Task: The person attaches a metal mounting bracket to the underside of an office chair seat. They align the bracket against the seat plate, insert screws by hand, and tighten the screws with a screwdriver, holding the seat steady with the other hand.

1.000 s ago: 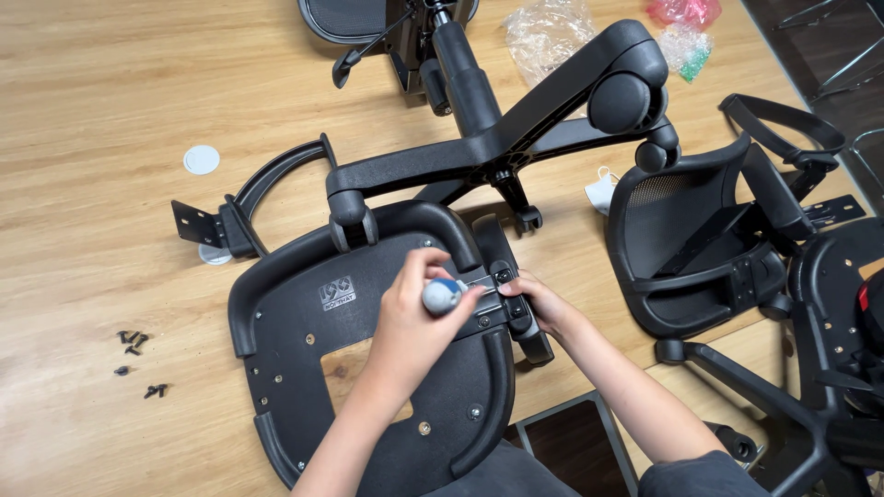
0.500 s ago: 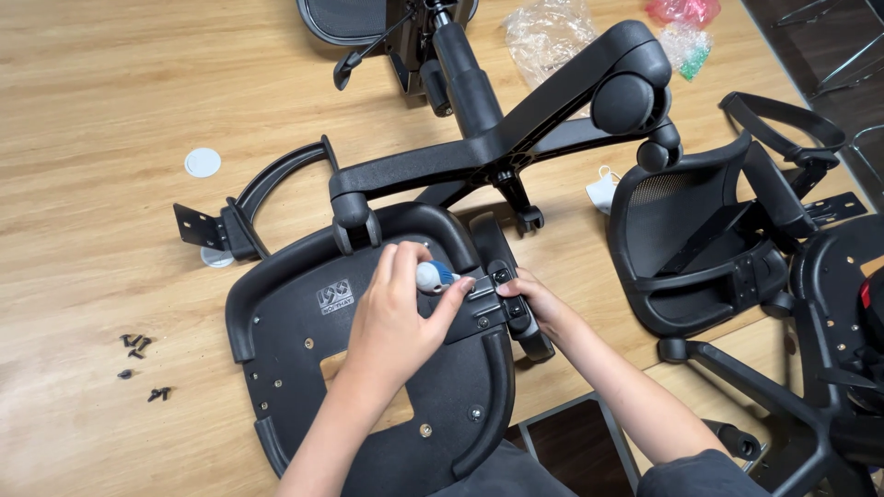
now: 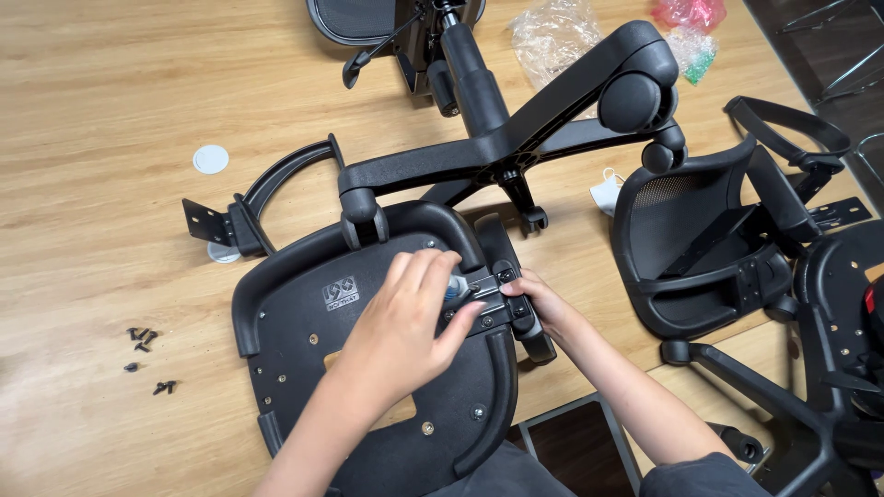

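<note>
Wooden floor point(image 3: 110, 110): black seat pan point(image 3: 304, 304), star base point(image 3: 516, 147), screws point(image 3: 145, 359) (small cluster), white disc point(image 3: 211, 159)

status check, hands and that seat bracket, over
Left hand on blue-handled tool at armrest bracket. Right hand steadies armrest. Nothing blocking.

Seat pan point(image 3: 304, 322) lies underside-up on the floor point(image 3: 92, 110) before me. My left hand point(image 3: 405, 317) rests on it; my right hand point(image 3: 539, 304) at its right edge, on the bracket point(image 3: 511, 308). Wheel base point(image 3: 516, 138) behind. Armrest point(image 3: 249, 207) behind-left, screws point(image 3: 143, 354) left. Second seat point(image 3: 691, 248) right. Bags point(image 3: 552, 32) far behind.
</note>
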